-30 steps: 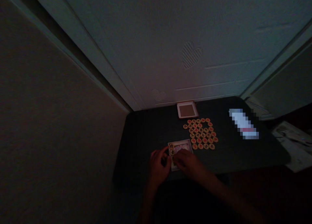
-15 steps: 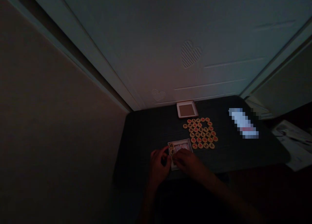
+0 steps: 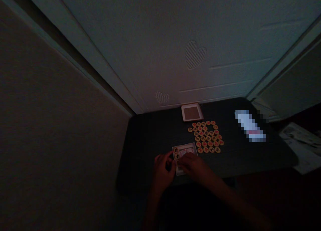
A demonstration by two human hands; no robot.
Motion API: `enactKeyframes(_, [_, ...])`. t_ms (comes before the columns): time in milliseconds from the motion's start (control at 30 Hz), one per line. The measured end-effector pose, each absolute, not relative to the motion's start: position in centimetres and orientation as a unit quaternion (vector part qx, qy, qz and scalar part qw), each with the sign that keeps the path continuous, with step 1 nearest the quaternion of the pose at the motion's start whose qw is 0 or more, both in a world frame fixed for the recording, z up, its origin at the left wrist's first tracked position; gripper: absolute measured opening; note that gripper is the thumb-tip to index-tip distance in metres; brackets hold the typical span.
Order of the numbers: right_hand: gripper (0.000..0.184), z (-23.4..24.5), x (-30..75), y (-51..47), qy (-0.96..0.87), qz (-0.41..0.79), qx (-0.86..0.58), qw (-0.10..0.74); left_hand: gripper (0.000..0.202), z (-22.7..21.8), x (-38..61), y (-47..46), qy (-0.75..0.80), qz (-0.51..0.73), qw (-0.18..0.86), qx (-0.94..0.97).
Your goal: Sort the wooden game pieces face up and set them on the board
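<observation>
A shallow open box lies at the front edge of the dark table. My left hand is curled at the box's left side, with the forefinger and thumb touching its edge. Inside, round Chinese chess pieces line the left side, and a pale printed packet or paper lies at the middle. My right hand reaches over the box from the right, fingertips pinched on a chess piece below the other two. The fingers partly cover that piece.
Several rows of loose chess pieces with red and dark characters lie right of the box. The box lid rests inside up near the white door. A bright blurred-out object lies at the table's right.
The view has shifted very slightly. Both hands stay at the box in nearly the same pose, and the loose pieces lie as before.
</observation>
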State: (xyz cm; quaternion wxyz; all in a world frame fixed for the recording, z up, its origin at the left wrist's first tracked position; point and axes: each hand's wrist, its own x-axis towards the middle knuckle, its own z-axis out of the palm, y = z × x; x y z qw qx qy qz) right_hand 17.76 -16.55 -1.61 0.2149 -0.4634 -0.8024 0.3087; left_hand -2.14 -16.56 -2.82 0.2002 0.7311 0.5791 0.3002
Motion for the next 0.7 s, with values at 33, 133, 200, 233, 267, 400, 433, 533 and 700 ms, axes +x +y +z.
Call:
enactKeyframes(33, [0.016, -1.67, 17.73, -16.56, -0.804, 0.305, -0.464, 0.212, 0.035, -2.88, -2.17, -16.56, 0.577, 0.302, 0.200, 0.732])
enactKeyframes(133, [0.016, -1.77, 17.67, -16.55, -0.805, 0.301, -0.467, 0.210, 0.035, -3.04, -2.23, -16.52, 0.574, 0.304, 0.198, 0.734])
enactKeyframes(200, [0.016, -1.77, 17.67, -16.51, -0.805, 0.302, -0.467, 0.207, 0.036, -3.09, -2.24, -16.51, 0.575, 0.303, 0.197, 0.733])
enactKeyframes(233, [0.016, -1.77, 17.67, -16.48, -0.805, 0.303, -0.467, 0.206, 0.036, -3.09, -2.23, -16.52, 0.575, 0.303, 0.198, 0.734])
enactKeyframes(267, [0.015, -1.78, 17.66, -16.45, -0.805, 0.304, -0.466, 0.206, 0.036, -3.06, -2.22, -16.53, 0.575, 0.302, 0.198, 0.734])
enactKeyframes(400, [0.016, -1.95, 17.67, -16.44, -0.804, 0.303, -0.465, 0.211, 0.034, -2.88, -2.19, -16.59, 0.576, 0.302, 0.198, 0.734])
enactKeyframes(433, [0.016, -2.02, 17.71, -16.47, -0.804, 0.303, -0.464, 0.216, 0.034, -2.84, -2.20, -16.60, 0.576, 0.303, 0.196, 0.733])
enactKeyframes(533, [0.018, -2.12, 18.01, -16.59, -0.802, 0.298, -0.457, 0.243, 0.035, -2.76, -2.18, -16.58, 0.576, 0.304, 0.196, 0.733])
enactKeyframes(700, [0.017, -1.57, 18.41, -16.62, -0.801, 0.282, -0.465, 0.251, 0.041, -2.95, -1.95, -16.54, 0.595, 0.297, 0.201, 0.720])
